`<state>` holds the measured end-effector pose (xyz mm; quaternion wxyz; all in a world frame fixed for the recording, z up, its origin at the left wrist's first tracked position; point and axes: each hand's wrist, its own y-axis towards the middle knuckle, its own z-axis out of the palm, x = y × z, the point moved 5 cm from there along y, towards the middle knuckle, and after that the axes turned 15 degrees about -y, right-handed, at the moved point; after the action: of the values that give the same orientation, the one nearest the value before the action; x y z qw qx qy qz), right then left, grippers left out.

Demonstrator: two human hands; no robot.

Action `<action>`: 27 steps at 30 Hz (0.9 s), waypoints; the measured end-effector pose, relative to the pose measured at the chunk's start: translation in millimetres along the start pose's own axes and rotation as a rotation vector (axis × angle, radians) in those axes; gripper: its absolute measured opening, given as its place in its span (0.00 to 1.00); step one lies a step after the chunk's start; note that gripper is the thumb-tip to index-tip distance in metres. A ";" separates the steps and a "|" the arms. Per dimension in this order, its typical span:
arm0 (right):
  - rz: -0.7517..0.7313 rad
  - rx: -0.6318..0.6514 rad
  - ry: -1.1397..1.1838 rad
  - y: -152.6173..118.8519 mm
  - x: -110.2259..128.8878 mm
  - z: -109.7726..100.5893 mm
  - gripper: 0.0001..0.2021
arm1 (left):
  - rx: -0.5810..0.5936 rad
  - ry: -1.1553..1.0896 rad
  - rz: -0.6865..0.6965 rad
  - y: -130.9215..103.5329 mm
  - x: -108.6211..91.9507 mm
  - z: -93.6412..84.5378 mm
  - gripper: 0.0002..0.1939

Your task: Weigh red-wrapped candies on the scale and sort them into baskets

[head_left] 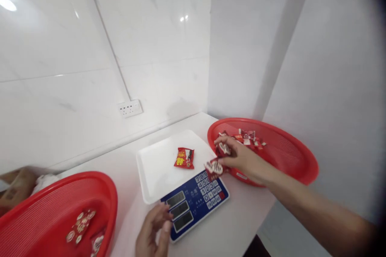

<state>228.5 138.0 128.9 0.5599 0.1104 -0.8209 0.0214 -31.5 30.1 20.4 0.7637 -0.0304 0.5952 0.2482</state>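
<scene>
My right hand (238, 158) is closed on red-and-white packets (214, 168), at the near left rim of the right red basket (289, 138) and above the scale's keypad. More small red and white packets (249, 138) lie inside that basket. My left hand (155, 229) has its fingers apart and curved, holding nothing, beside the displays of the blue scale (193, 204). A red packet with yellow print (184, 158) rests on the scale's white tray (159, 168).
At the lower left a second red basket (113, 204) holds a few red packets (81, 226). Behind it sits a brown cardboard box (19, 188). A socket (130, 109) is on the tiled wall, and a grey wall stands at the right.
</scene>
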 end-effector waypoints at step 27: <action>-0.118 0.029 -0.116 -37.9 -7.6 114.2 0.09 | -0.127 -0.521 -0.466 -5.9 -4.5 10.5 0.18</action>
<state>134.5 84.1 76.0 0.5098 0.1681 -0.8437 -0.0061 -20.4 27.0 26.1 0.9225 -0.1483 0.3411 0.1032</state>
